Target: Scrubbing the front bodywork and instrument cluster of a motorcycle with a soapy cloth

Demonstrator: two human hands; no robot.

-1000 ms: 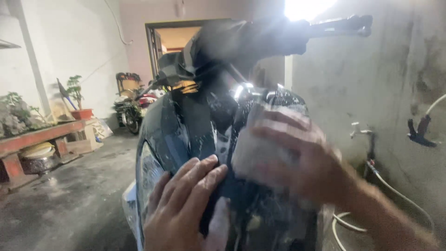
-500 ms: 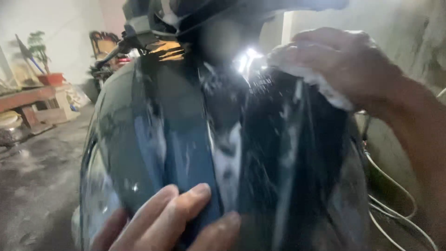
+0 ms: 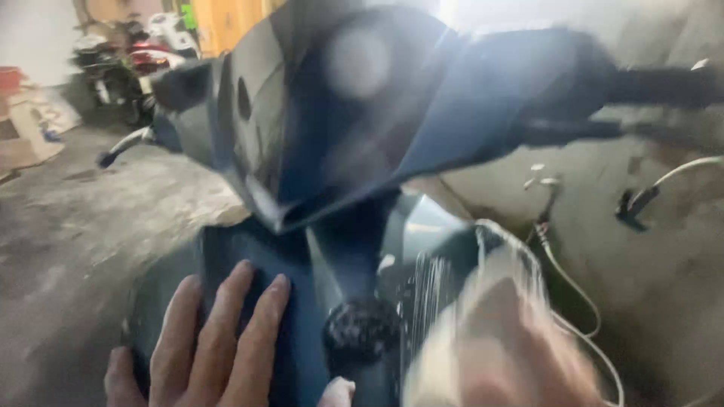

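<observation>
A dark blue scooter (image 3: 362, 136) fills the head view, seen from the front, with its handlebar cover up top and its front panel below. My left hand (image 3: 200, 347) lies flat on the front panel (image 3: 302, 354), fingers spread, holding nothing. At the lower right, heavily blurred, my right hand (image 3: 520, 354) presses a pale soapy sponge (image 3: 483, 309) against the wet panel. White suds streak the panel beside the sponge.
A grey wall stands on the right, with a tap (image 3: 544, 181) and a white hose (image 3: 581, 301) running down it. Another red and black motorbike (image 3: 124, 64) is parked at the far left. Wet concrete floor (image 3: 83, 226) spreads to the left.
My right hand with the sponge has dropped from the upper right of the scooter front to the lower right. The view has tilted upward, showing the handlebar cover. My left hand stays on the panel.
</observation>
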